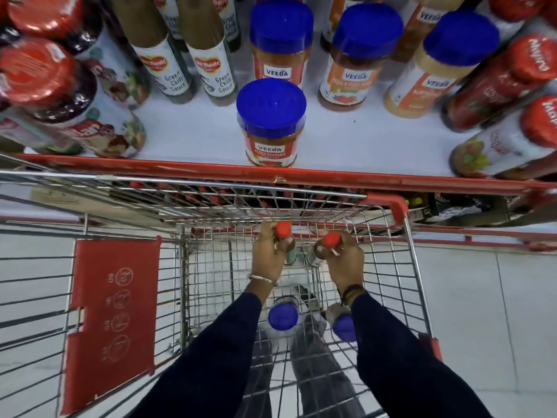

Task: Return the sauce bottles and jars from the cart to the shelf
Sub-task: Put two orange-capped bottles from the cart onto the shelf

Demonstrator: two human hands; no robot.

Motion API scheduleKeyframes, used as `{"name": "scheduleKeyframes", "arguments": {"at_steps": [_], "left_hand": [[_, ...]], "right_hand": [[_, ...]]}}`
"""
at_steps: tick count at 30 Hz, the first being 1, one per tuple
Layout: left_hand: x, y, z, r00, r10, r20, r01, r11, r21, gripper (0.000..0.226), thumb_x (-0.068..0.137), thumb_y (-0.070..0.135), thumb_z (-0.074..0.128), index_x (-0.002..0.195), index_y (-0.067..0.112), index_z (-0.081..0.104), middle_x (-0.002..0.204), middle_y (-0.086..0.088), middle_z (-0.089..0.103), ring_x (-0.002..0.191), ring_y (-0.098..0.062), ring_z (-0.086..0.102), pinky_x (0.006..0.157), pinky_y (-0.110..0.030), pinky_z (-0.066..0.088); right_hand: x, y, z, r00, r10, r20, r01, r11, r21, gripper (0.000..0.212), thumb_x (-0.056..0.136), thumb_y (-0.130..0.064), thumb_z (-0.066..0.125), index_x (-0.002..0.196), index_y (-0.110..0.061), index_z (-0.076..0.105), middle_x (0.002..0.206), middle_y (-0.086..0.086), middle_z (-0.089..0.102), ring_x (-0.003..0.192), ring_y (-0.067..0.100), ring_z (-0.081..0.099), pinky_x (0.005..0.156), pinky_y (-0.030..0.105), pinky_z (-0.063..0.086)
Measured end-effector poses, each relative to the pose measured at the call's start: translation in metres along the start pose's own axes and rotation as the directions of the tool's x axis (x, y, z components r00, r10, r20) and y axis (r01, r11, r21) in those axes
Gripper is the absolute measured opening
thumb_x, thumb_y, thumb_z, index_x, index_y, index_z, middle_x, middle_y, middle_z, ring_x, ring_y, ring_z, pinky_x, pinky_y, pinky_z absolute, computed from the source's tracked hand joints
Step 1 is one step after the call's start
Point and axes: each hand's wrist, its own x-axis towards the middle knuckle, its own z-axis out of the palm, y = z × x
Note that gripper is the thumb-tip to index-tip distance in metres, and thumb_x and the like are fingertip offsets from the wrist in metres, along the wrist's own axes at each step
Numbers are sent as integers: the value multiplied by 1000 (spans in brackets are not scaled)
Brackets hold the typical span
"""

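Note:
Both my hands reach down into the wire cart. My left hand is wrapped around a red-capped bottle. A second red-capped bottle is gripped by my right hand. Both bottles stand upright near the cart's far end, their bodies mostly hidden by my fingers. Closer to me in the cart lie two blue-lidded jars, one in the middle and one under my right forearm. On the white shelf a blue-lidded Veeba jar stands alone near the front edge.
The shelf holds green chilli sauce bottles at the back left, more Veeba jars behind, and red-lidded jars on the left and right. A red shelf lip runs across. The cart's red child-seat flap hangs left.

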Motion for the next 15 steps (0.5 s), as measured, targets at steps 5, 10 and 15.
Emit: {"name": "scheduleKeyframes", "arguments": {"at_steps": [5, 10, 15], "left_hand": [[-34, 23, -36, 996, 93, -6, -93, 996, 2, 36, 83, 29, 64, 107, 10, 47, 93, 0, 65, 83, -20, 65, 71, -29, 53], [-69, 67, -89, 976, 197, -97, -198, 980, -6, 29, 81, 18, 69, 101, 20, 48, 92, 20, 60, 83, 1, 61, 72, -13, 52], [-99, 122, -145, 938, 298, -178, -311, 949, -50, 36, 78, 12, 72, 103, 22, 48, 96, 17, 61, 89, 14, 59, 72, -7, 49]], "right_hand": [[-31, -17, -21, 996, -81, 46, 80, 997, 17, 37, 73, -11, 75, 108, -15, 63, 98, -1, 67, 94, 19, 62, 87, 29, 49], [-72, -59, -50, 979, -199, 53, 194, 978, 81, 40, 73, -16, 76, 110, -22, 63, 102, -1, 71, 97, 15, 64, 94, 37, 51], [-117, -121, -80, 929, -370, 22, 356, 907, 223, 40, 73, -18, 76, 99, -43, 58, 93, -21, 65, 97, 12, 64, 94, 41, 51]]}}
